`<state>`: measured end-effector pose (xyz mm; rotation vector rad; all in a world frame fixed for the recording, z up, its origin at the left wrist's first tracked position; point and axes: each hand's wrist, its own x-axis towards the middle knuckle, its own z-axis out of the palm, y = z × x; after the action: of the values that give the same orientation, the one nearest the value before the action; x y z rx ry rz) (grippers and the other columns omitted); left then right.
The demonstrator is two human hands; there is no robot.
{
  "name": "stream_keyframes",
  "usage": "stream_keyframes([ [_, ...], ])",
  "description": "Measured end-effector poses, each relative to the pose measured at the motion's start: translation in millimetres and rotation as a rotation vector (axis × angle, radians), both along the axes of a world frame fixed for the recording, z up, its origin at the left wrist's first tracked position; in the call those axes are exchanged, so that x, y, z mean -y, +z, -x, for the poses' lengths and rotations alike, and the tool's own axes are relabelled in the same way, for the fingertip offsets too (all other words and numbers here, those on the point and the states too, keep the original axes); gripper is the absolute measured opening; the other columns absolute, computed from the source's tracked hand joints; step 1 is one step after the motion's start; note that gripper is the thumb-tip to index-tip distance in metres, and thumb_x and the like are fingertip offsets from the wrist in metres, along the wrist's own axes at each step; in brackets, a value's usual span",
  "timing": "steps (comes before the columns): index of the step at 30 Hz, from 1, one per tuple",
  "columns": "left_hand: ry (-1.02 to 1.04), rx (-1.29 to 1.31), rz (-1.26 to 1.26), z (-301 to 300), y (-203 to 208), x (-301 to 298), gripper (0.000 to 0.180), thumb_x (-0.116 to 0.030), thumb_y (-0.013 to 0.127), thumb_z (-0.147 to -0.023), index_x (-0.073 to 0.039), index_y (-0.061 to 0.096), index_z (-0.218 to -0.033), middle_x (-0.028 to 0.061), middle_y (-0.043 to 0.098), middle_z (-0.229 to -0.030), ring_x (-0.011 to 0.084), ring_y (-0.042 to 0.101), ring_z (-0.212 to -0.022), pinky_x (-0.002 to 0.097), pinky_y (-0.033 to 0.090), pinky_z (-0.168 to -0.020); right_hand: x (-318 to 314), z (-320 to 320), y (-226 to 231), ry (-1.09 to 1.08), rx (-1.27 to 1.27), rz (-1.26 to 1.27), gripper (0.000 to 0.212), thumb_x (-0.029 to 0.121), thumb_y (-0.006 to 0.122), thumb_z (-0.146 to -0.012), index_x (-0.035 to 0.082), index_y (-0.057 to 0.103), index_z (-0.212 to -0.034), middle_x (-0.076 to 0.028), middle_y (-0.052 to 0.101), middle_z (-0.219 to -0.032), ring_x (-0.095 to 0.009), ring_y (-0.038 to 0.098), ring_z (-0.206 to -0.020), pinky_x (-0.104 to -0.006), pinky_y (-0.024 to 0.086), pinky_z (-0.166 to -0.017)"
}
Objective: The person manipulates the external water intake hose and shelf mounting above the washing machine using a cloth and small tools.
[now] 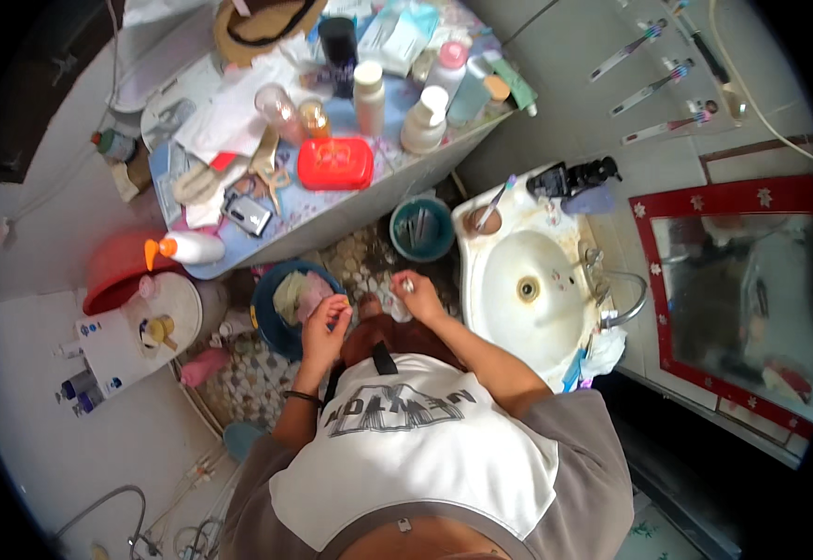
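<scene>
My left hand is raised in front of my body, fingers curled together at the tips. A tiny yellowish spot shows at the fingertips, too small to name. Just behind this hand stands a dark blue basin with crumpled green and pink cloth in it. My right hand is closed, and a small whitish thing with a rounded end pokes out between thumb and fingers. It hangs between the teal bucket on the floor and the white washbasin. The two hands are apart.
A counter ahead bears a red soap box, several bottles and an orange-topped pump bottle. At right are a faucet, a cup with a toothbrush and a red-framed mirror. A red tub stands left.
</scene>
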<state>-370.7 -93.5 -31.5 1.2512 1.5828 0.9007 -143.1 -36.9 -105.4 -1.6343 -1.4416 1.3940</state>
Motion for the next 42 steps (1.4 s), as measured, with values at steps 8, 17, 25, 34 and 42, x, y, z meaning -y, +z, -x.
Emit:
stream_keyframes([
  [8, -0.208, 0.021, -0.435, -70, 131, -109, 0.013, -0.002, 0.067, -0.092, -0.003, 0.068, -0.105, 0.0077, 0.072, -0.091, 0.0158, 0.067, -0.078, 0.0285, 0.052, -0.072, -25, -71, 148, -0.037, -0.361, 0.006, 0.016, 0.012, 0.067, -0.094, 0.001, 0.07, -0.106, -0.004, 0.07, -0.083, -0.01, 0.065, -0.076, -0.026, 0.051, -0.071],
  [17, -0.091, -0.32, -0.81, -35, 287, -284, 0.016, -0.011, 0.074, -0.089, -0.002, 0.071, -0.102, 0.0046, 0.071, -0.089, 0.012, 0.063, -0.075, 0.0275, 0.051, -0.071, -27, -147, 194, -0.374, -0.306, -0.138, 0.014, 0.016, 0.066, -0.096, 0.005, 0.073, -0.102, 0.001, 0.065, -0.079, -0.006, 0.057, -0.069, -0.0218, 0.045, -0.06],
  [25, -0.451, -0.747, -0.431, 18, 290, -498, 0.03, -0.027, 0.074, -0.088, -0.002, 0.07, -0.103, 0.0058, 0.069, -0.085, 0.0148, 0.064, -0.08, 0.028, 0.051, -0.074, -63, -154, 219, -0.714, -0.236, -0.039, 0.018, 0.024, 0.063, -0.099, 0.01, 0.07, -0.108, 0.002, 0.061, -0.079, -0.005, 0.054, -0.067, -0.0216, 0.044, -0.055],
  [34, -0.885, -1.269, -0.233, 23, 205, -582, 0.034, -0.025, 0.08, -0.075, -0.005, 0.076, -0.102, 0.0142, 0.075, -0.1, 0.032, 0.073, -0.093, 0.0427, 0.058, -0.077, -126, -96, 256, -0.455, -0.578, -0.037, 0.038, 0.017, 0.059, -0.1, -0.002, 0.055, -0.131, -0.01, 0.065, -0.105, -0.017, 0.062, -0.09, -0.031, 0.053, -0.079],
  [42, -0.908, -1.472, -0.262, 54, 148, -561, 0.019, -0.008, 0.07, -0.076, -0.005, 0.077, -0.093, 0.0161, 0.074, -0.094, 0.0319, 0.074, -0.091, 0.0441, 0.059, -0.074, -143, -80, 270, -0.494, -0.708, -0.089, 0.067, 0.018, 0.072, -0.085, -0.002, 0.044, -0.143, -0.016, 0.058, -0.131, -0.029, 0.06, -0.117, -0.0432, 0.045, -0.104],
])
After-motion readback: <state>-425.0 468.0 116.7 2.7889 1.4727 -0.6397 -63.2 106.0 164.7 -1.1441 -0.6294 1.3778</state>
